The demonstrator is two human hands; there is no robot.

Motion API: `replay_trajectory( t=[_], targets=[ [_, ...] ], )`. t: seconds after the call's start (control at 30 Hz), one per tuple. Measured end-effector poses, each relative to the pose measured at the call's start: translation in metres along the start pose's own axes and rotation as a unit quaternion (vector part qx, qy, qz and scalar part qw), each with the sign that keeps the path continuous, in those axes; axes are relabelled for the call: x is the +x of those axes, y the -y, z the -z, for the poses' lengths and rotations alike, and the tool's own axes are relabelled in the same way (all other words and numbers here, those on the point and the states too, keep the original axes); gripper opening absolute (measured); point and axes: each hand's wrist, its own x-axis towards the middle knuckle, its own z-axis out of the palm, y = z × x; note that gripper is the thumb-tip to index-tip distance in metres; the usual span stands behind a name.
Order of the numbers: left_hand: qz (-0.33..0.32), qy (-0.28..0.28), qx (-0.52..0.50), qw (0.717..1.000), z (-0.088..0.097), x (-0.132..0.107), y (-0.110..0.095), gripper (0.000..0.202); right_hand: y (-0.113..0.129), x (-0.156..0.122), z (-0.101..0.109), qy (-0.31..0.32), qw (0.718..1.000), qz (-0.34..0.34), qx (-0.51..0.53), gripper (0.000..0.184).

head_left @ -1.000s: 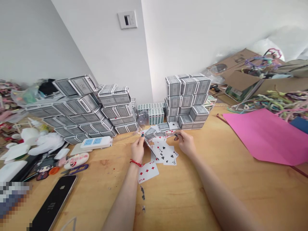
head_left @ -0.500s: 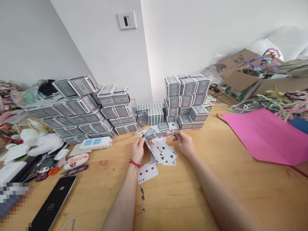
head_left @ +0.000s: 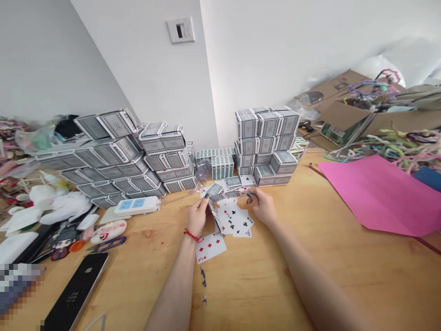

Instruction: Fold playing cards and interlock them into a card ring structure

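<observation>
Between my hands is a thin strip of folded playing cards, grey patterned backs outward, bent at a corner near my left thumb. My left hand, with a red string at the wrist, pinches that corner. My right hand pinches the strip's far right end. Below the strip lie loose playing cards, face up, clubs among them. A three of diamonds rests by my left wrist. More cards, some folded with backs showing, lie just behind the strip.
Stacked blocks of folded cards stand at the left and right. Small green card boxes sit between. A white power strip, purple snips and a phone lie left; pink paper lies right.
The card strip has tilted slightly, its bent side swinging a little. Both hands keep their pinch and shift only slightly; the loose cards stay put.
</observation>
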Motion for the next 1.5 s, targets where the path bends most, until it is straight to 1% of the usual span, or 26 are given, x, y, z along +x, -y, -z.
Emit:
replay_trajectory(
  t=[0.13,0.23,0.33,0.43,0.47,0.53,0.6,0.7,0.77,0.87,0.93,1.03,1.13,1.3,1.5],
  targets=[
    [0.008,0.006,0.000,1.000,0.000,-0.001,-0.002,0.015,-0.001,0.000,0.000,0.004,1.000,-0.004,-0.001,0.021],
    [0.014,0.021,0.000,1.000,-0.002,-0.002,-0.004,0.015,0.001,0.000,-0.001,-0.005,1.000,0.008,-0.002,0.024],
    [0.026,0.060,0.017,0.998,-0.008,-0.006,-0.004,0.016,0.006,-0.001,-0.008,0.022,0.999,0.028,0.003,0.025],
    [0.010,0.111,0.058,0.992,-0.015,-0.010,-0.001,0.017,0.011,-0.003,-0.016,0.068,0.997,0.025,-0.013,0.024],
    [0.004,0.120,0.068,0.990,-0.017,-0.011,0.000,0.019,0.011,-0.004,-0.018,0.071,0.997,0.018,-0.021,0.023],
    [-0.003,0.123,0.069,0.990,-0.018,-0.011,0.003,0.023,0.010,-0.004,-0.018,0.055,0.998,0.003,-0.030,0.021],
    [-0.007,0.104,0.049,0.993,-0.017,-0.009,0.005,0.028,0.006,-0.004,-0.015,0.025,0.999,-0.011,-0.028,0.021],
    [-0.029,0.047,0.016,0.998,-0.014,-0.005,0.007,0.032,-0.001,-0.003,-0.009,-0.014,0.999,-0.030,-0.009,0.022],
    [-0.044,0.012,0.008,0.999,-0.011,-0.003,0.007,0.033,-0.002,-0.003,-0.008,-0.013,0.999,-0.037,-0.001,0.021],
    [-0.053,-0.028,-0.003,0.998,-0.007,-0.001,0.006,0.032,-0.001,-0.004,-0.009,0.016,0.999,-0.029,0.001,0.020],
    [-0.050,-0.037,-0.016,0.998,-0.006,0.001,0.005,0.029,0.002,-0.005,-0.011,0.028,0.999,-0.021,-0.001,0.020],
    [-0.040,-0.032,-0.031,0.998,-0.005,0.003,0.005,0.025,0.007,-0.006,-0.012,0.036,0.999,-0.007,-0.023,0.019],
    [-0.037,-0.040,-0.037,0.998,-0.005,0.005,0.007,0.025,0.011,-0.007,-0.011,0.046,0.998,0.012,-0.041,0.020],
    [-0.041,-0.051,-0.061,0.996,-0.005,0.006,0.009,0.027,0.016,-0.007,-0.010,0.073,0.997,0.026,-0.014,0.025],
    [-0.040,-0.068,-0.073,0.994,-0.005,0.007,0.009,0.027,0.016,-0.008,-0.014,0.091,0.996,0.018,0.016,0.025]
  ],
)
